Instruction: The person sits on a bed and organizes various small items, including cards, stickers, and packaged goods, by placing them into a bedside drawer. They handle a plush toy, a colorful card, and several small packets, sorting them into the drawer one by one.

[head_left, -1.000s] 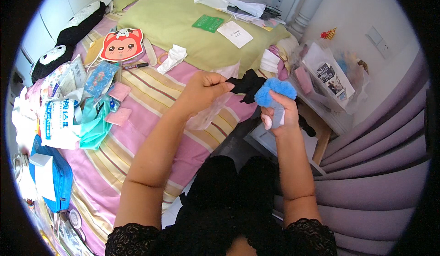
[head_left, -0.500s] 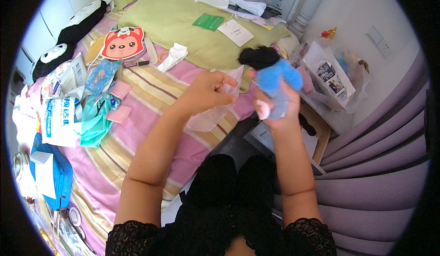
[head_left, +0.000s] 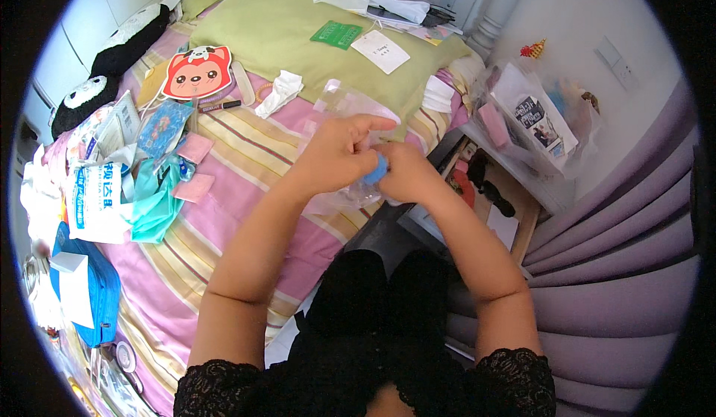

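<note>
My left hand [head_left: 335,156] is closed on a clear plastic bag [head_left: 339,100], its index finger pointing right across the top. My right hand [head_left: 406,172] is closed and pressed against the left one at the bag. Between the two hands a small patch of a soft blue thing [head_left: 377,169] shows, and its kind cannot be made out. The rest of it is covered by my fingers and the bag. Both hands are over the edge of the striped bed [head_left: 246,171].
An open drawer [head_left: 526,242] with dark and red items sits right of my right forearm. Beyond are a filled clear bag [head_left: 488,126] and purple curtain [head_left: 611,290]. Left on the bed lie a fox-face card [head_left: 198,72], a white-and-blue bag [head_left: 97,201] and a blue case [head_left: 97,290].
My right hand has swung left and down to my left hand, carrying the soft blue, grey and black thing, now mostly hidden. White folded pieces and the drawer's contents have come into view.
</note>
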`<state>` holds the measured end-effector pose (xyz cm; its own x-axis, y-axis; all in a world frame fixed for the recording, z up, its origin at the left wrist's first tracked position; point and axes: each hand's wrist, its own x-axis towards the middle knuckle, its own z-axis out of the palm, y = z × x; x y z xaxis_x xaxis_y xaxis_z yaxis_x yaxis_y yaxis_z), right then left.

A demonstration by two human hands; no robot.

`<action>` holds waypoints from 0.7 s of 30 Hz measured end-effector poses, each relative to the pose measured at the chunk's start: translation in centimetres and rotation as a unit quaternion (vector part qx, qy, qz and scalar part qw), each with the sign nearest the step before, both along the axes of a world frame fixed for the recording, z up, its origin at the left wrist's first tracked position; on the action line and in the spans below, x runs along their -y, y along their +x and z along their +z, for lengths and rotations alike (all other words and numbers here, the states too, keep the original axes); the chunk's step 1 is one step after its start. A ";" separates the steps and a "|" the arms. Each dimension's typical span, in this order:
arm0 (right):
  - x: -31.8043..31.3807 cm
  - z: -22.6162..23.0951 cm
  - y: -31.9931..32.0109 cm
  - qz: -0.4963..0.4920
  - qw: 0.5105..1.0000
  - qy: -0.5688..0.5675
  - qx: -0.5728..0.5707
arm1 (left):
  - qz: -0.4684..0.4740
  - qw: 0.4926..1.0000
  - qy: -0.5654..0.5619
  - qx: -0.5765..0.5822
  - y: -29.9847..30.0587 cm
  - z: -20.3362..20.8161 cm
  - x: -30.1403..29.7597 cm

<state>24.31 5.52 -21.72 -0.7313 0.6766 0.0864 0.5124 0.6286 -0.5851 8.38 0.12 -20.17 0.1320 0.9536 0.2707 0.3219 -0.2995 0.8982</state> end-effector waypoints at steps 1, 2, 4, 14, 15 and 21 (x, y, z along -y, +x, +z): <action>-0.1 0.3 -0.3 -0.047 0.985 -0.146 -0.075 | 0.000 1.000 0.006 -0.019 0.1 -0.2 0.0; -0.1 0.8 -0.3 -0.098 0.942 -0.286 -0.147 | -0.005 1.000 0.008 -0.008 0.2 -0.1 -0.1; -1.7 -0.5 0.2 -0.120 0.784 -0.534 -0.292 | -0.012 1.000 0.012 0.014 0.1 0.1 -0.3; -0.9 -1.6 -2.5 -0.096 0.995 -0.024 0.008 | 0.034 0.989 0.093 -0.110 0.8 0.9 0.7; -0.7 -1.5 -3.0 -0.122 0.974 -0.163 -0.096 | 0.041 0.988 0.099 -0.108 0.9 0.6 0.6; -1.1 -1.0 -3.7 -0.189 0.658 -0.602 -0.412 | 0.113 0.983 0.116 -0.088 0.7 -0.6 -0.5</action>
<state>20.64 6.66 -22.75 -0.5319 0.7373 -0.4165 -0.3035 -0.6251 -0.7191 9.08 0.64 -20.76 -0.0124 0.8794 0.4760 0.5473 -0.3924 0.7392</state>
